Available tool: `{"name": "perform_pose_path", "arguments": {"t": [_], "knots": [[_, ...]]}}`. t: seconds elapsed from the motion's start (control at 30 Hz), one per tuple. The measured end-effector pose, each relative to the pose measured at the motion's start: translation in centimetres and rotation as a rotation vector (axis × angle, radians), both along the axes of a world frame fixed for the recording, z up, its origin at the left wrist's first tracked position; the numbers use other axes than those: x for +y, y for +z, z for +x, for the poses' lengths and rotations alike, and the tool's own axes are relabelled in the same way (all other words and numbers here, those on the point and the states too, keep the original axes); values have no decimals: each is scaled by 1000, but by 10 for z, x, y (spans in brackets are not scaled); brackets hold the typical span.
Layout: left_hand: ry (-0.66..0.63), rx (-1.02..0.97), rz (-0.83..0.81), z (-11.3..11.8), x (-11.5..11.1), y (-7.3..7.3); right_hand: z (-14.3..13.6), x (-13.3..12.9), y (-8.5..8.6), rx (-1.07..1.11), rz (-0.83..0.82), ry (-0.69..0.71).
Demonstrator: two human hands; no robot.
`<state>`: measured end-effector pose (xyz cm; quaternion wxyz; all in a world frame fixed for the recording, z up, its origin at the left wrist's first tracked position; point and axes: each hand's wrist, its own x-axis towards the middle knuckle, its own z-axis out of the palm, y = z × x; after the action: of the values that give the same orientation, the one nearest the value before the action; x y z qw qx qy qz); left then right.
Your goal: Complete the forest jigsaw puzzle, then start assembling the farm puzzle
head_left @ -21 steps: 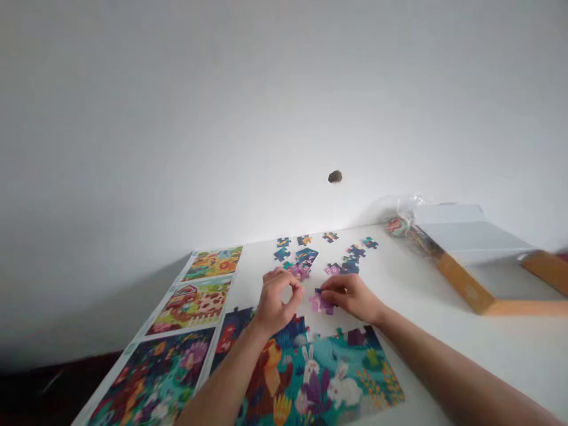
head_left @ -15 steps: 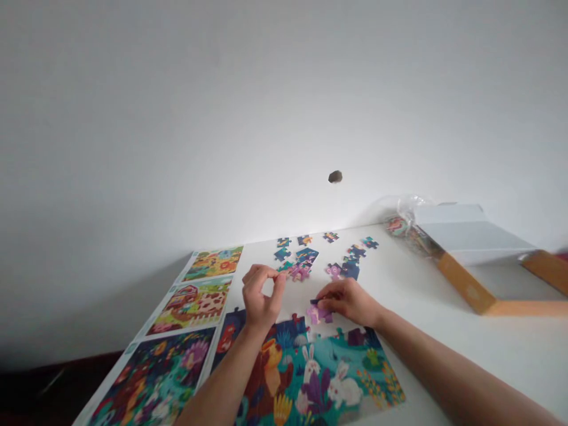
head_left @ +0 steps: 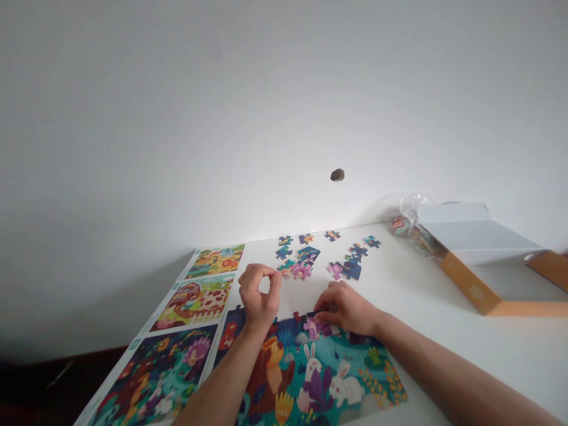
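My right hand (head_left: pixel 344 309) has its fingers closed on a pink and purple puzzle piece (head_left: pixel 316 326) at the upper edge of the partly assembled jigsaw puzzle (head_left: pixel 328 367). Those fingers partly cover the piece, so whether it is locked in cannot be told. Above the puzzle's left part, my left hand (head_left: pixel 260 294) is closed, thumb and forefinger tips meeting in a ring with nothing visible between them. The assembled picture shows white rabbits and a brown bear. Just beyond the left fingertips lie loose pink pieces (head_left: pixel 303 270); another pink piece (head_left: pixel 335 270) sits farther right.
Several loose dark blue pieces (head_left: pixel 352 269) are scattered toward the wall. A picture sheet (head_left: pixel 195 302) lies along the table's left edge. On the right stand an open orange and white box (head_left: pixel 470 287) and a clear plastic bag (head_left: pixel 412 225) by the wall.
My right hand has brought the pink and purple piece down against the puzzle's upper edge, into the gap there. The left hand has barely moved and stays pinched.
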<state>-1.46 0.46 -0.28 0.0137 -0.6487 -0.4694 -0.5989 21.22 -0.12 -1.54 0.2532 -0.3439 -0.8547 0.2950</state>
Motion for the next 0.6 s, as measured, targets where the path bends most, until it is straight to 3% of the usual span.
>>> {"name": "perform_pose_path", "arguments": {"t": [0.23, 0.4, 0.5, 0.6], "knots": [[33, -9, -22, -2, 2, -3, -2, -1, 2, -45, 63, 1], [125, -112, -54, -6, 7, -8, 3, 8, -1, -73, 79, -263], [151, -281, -111, -8, 12, -6, 7, 14, -4, -121, 106, -395], [140, -664, -187, -13, 20, -1, 9, 18, -7, -133, 122, -429]]}}
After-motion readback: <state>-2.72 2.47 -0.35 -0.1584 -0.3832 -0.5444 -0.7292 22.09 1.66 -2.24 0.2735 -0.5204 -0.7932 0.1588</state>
